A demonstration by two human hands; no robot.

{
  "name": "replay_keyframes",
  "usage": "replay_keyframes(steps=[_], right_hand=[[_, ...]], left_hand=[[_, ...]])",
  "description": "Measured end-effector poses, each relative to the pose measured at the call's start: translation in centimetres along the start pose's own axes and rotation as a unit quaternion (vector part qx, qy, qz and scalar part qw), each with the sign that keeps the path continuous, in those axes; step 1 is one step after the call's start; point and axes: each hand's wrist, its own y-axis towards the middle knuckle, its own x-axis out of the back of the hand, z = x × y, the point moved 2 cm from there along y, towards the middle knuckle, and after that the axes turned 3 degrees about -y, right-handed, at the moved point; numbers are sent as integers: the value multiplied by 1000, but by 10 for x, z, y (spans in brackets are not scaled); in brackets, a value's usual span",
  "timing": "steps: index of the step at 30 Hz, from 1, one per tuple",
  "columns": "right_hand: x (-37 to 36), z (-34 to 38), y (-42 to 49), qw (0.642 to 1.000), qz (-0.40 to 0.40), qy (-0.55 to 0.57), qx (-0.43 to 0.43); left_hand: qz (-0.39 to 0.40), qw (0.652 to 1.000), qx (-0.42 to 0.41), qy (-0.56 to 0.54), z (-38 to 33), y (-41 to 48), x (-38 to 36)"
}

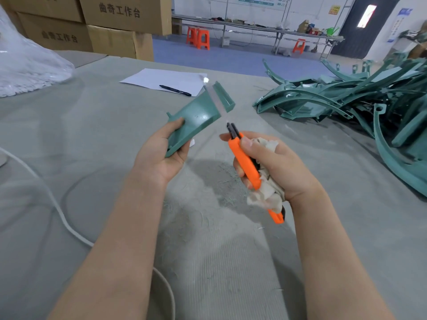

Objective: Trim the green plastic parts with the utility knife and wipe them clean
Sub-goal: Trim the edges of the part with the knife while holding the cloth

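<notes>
Two hands up over the grey table cover (pixel 92 139), both busy. The left hand (pixel 161 155) grips the near end of a green plastic part (pixel 196 116), thumb on top and fingers curled under. The part's long axis runs from the palm up and away to the right, with the ridged cross-piece at the far end. The right hand (pixel 275 167) is wrapped around an orange utility knife (pixel 245 165) with a whitish rag (pixel 265 195) bunched in the same fist, thumb pressing on the handle. The knife's long axis leans the other way: butt end sticks out below the hand toward the person, and the blade (pixel 216 98) points up and slightly left. The blade is blurred and lies across the part just before that cross-piece; I can't tell if it's actually cutting in. Off to the right there's a big tangled pile of green parts (pixel 346 98) on the table, well apart from the hands. Further back sits a sheet of paper (pixel 166 79) with a black pen (pixel 175 90) on it. A white cable (pixel 57 204) snakes along the left side, with cardboard boxes (pixel 115 19) stacked behind.
</notes>
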Motion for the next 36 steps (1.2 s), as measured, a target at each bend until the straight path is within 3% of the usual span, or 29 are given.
replay_keyframes(steps=[3,8,12,28,36], right_hand=[[-3,1,2,1000,-16,-20,4],[9,5,3,984,-168,-40,42],[11,3,4,969,-223,-84,60],[9,-9,12,958,-208,-187,61],[-14,-18,18,937,-135,-313,80]], left_hand=[[2,1000,-6,-10,-1,1,1],[-25,999,-37,4,-1,2,2],[-41,997,-68,12,-1,3,2],[-42,994,-91,38,-2,7,5],[-41,993,-103,42,-1,11,6]])
